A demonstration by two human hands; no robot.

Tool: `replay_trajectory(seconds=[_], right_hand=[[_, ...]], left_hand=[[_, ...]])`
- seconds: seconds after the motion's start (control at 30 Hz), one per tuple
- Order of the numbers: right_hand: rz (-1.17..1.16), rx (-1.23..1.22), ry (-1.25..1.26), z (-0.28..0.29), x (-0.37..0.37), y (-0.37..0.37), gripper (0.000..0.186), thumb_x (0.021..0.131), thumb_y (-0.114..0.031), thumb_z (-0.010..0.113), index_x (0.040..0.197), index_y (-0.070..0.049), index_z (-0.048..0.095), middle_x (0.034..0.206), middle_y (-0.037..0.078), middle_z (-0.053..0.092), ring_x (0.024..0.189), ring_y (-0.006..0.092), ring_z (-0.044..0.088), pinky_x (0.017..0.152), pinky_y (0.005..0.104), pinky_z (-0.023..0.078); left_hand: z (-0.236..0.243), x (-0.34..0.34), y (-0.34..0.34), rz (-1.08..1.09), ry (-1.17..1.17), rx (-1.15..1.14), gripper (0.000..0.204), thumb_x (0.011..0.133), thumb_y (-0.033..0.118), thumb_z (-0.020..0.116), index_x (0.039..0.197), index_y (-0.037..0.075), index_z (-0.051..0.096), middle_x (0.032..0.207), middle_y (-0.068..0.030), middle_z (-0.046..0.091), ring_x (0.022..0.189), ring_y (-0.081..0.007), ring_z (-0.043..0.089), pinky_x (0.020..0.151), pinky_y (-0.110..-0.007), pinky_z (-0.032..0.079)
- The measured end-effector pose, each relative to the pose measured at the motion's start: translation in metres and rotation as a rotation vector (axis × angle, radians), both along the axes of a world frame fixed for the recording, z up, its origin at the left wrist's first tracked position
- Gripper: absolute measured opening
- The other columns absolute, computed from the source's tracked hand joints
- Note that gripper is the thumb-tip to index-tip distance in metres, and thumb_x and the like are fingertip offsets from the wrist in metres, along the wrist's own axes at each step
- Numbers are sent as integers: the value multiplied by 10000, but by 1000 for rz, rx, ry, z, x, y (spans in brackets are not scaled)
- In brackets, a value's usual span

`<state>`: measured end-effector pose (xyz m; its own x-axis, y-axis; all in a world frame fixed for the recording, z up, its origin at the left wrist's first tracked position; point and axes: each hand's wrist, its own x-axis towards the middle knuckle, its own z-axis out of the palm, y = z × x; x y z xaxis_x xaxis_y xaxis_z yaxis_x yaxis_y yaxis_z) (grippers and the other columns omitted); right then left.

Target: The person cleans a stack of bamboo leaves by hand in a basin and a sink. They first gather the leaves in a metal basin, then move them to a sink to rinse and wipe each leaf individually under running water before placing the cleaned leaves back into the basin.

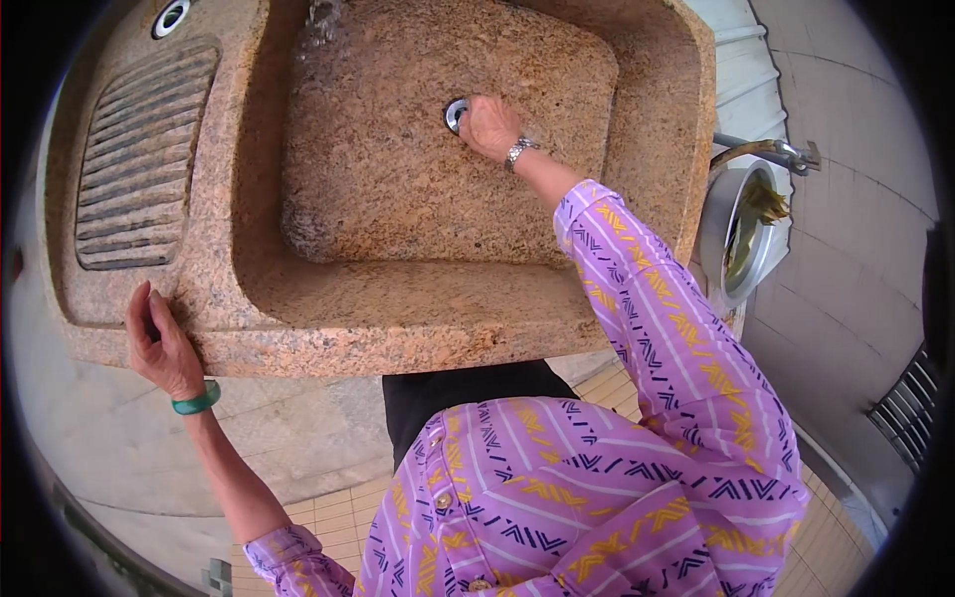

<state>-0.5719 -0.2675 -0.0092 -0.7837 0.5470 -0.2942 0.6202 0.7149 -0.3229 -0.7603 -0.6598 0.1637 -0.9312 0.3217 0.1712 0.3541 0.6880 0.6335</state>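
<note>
Your left hand (164, 348) grips the front rim of the speckled stone sink (298, 328), fingers curled over the edge beside the ribbed drainboard (139, 164). That rim is rigid, heavy and likely wet, so brace, don't lift. In the basin, your right hand (487, 124) closes over the small metal drain plug (456, 113); whether the fingers pinch it, you cannot tell. It looks hard and slick: take its rim. A metal pot (731, 229) sits to the right.

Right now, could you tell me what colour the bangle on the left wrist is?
Green; the bangle shows best in the head view.
</note>
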Motion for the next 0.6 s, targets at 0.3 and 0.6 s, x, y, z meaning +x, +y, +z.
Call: replay_trajectory(seconds=[0.3, 0.6], right_hand=[[238, 145, 300, -4, 18, -12, 572, 774, -359, 542, 1224, -48, 375, 1277, 146, 361, 1187, 304, 322, 965, 464, 238], [-277, 474, -102, -28, 93, 104, 755, 803, -527, 413, 1352, -70, 166, 1345, 295, 155, 1219, 498, 131, 983, 556, 124]], left_hand=[[-5, 0, -7, -8, -29, 56, 185, 854, 47, 520, 1024, -1, 575, 902, -43, 583, 765, -90, 513, 704, -212, 438], [-9, -3, -8, -32, -19, 52, 188, 863, 55, 513, 1028, -12, 574, 918, -56, 591, 783, -104, 524, 721, -217, 445]])
